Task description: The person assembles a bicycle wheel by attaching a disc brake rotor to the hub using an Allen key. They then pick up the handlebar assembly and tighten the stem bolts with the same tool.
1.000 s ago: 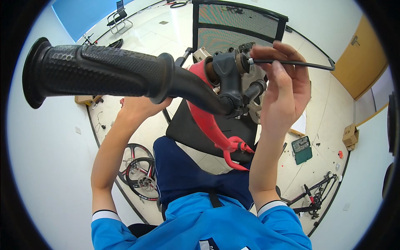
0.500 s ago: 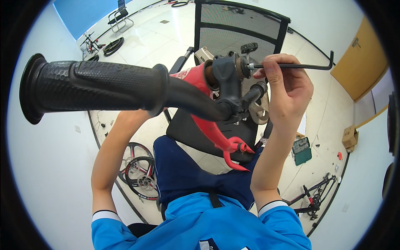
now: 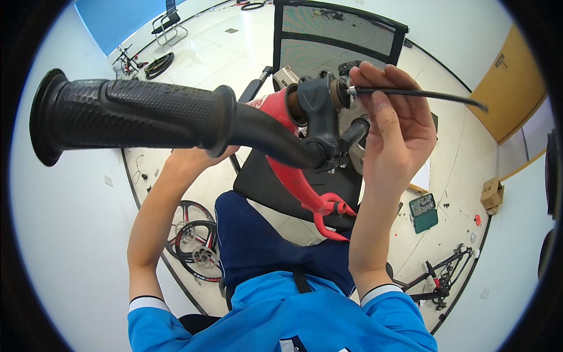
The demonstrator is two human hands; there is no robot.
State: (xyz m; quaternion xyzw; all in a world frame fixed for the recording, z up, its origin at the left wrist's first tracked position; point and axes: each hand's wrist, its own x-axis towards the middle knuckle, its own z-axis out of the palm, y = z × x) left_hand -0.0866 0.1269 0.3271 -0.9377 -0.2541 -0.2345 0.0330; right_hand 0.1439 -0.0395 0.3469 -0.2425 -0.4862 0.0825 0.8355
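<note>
A black hex key (image 3: 434, 94) lies between the thumb and fingers of my right hand (image 3: 402, 126); the fingers are fairly straight. Its long arm points at a silver bolt (image 3: 351, 91) at the end of the black handlebar stem (image 3: 319, 108). The stem clamps a black handlebar (image 3: 275, 138), whose textured rubber grip (image 3: 146, 114) reaches far to the left. Beside the stem is a red bicycle frame tube (image 3: 275, 108), and a red fork-like end (image 3: 325, 205) hangs lower down. My left hand (image 3: 199, 159) is behind the grip, its fingers hidden.
A black mesh office chair (image 3: 340, 50) stands in front of me, close behind the bicycle parts. Wheels (image 3: 199, 249) lean at the left. At the right are a green tool case (image 3: 425, 220), a cardboard box (image 3: 492, 193) and a dark bicycle frame (image 3: 440, 278).
The hex key has turned about its long arm, so its short end no longer points up. My right fingers have straightened and lifted. The handlebar has shifted slightly.
</note>
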